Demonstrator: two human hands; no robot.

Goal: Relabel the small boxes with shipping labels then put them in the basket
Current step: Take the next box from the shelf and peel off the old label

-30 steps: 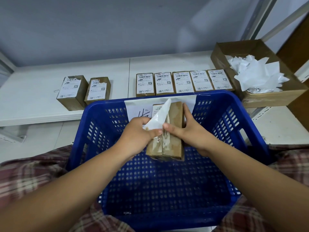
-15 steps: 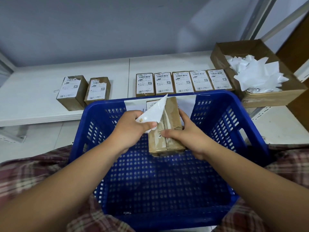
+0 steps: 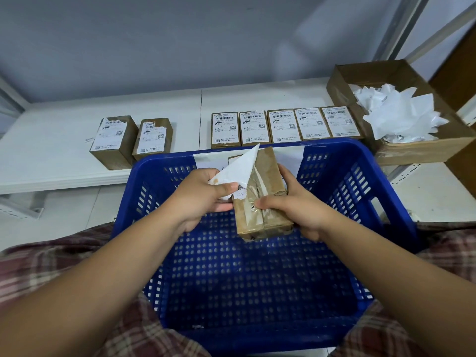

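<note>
Small brown box (image 3: 260, 199) held above blue basket (image 3: 365, 176), right hand (image 3: 296, 207) gripping its side, left hand (image 3: 203, 194) pinching half-peeled white label (image 3: 238, 168)

The left hand (image 3: 198, 194) pulls the label (image 3: 237, 168) farther left, peeling more off the small box (image 3: 268, 215). The box rises slightly.

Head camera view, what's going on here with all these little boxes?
A person holds a small box over the blue basket: the right hand grips it while the left hand pinches a white label, partly lifted off its top. Five labelled boxes sit in a row on the shelf behind, two boxes with torn labels to their left. No box is in the basket yet.
</note>
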